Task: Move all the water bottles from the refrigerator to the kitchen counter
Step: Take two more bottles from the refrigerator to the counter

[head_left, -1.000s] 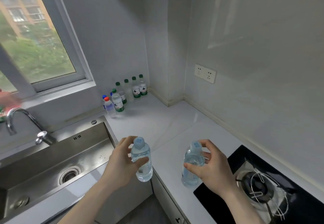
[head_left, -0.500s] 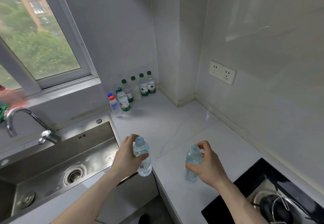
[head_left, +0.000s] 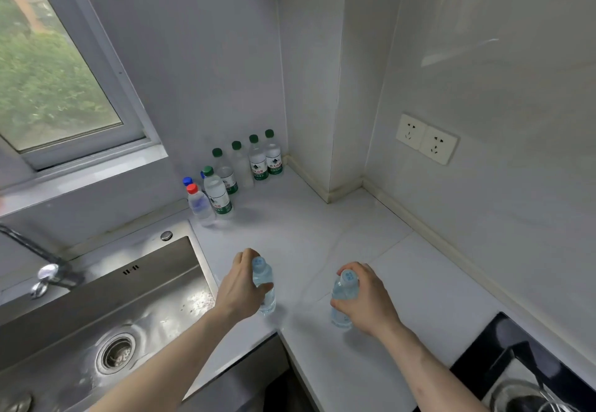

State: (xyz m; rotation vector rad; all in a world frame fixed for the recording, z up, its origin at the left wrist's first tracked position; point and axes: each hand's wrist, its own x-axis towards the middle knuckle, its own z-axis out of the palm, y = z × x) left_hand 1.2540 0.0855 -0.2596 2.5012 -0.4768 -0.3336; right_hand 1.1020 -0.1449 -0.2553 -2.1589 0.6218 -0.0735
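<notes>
a: from the head view, what do we have in our hands?

b: our left hand (head_left: 240, 285) has its fingers and thumb curled round a small clear bottle with a pale blue cap (head_left: 263, 285). it stands upright, and its base looks to be on the white counter (head_left: 322, 240), near the front edge beside the sink (head_left: 96, 315). whether it rests fully on the surface or sits just above it, we cannot tell.

a: and the other one?

b: our right hand (head_left: 367, 302) grips a second pale-capped bottle (head_left: 344, 298) from above and behind, fingers wrapped round its neck and shoulder, thumb on the near side. it leans a little toward the left, with its base low at the counter. the two bottles are apart from each other, with bare counter between them.

a: what else do we see on the counter?

b: far back by the wall, under the window (head_left: 58, 89), a group of bottles stands upright. four green-capped bottles (head_left: 258, 160) form a row reaching toward the corner, and a fifth green-capped one (head_left: 217, 194) stands in front. just left of it are a red-capped bottle (head_left: 199, 203) and blue-capped ones (head_left: 187, 182) behind it, partly hidden.

a: and around us?

b: a faucet (head_left: 48, 269) at the left, blurred, a double wall socket (head_left: 425, 139) on the right wall, and a black stove (head_left: 532, 373) at the lower right corner.
</notes>
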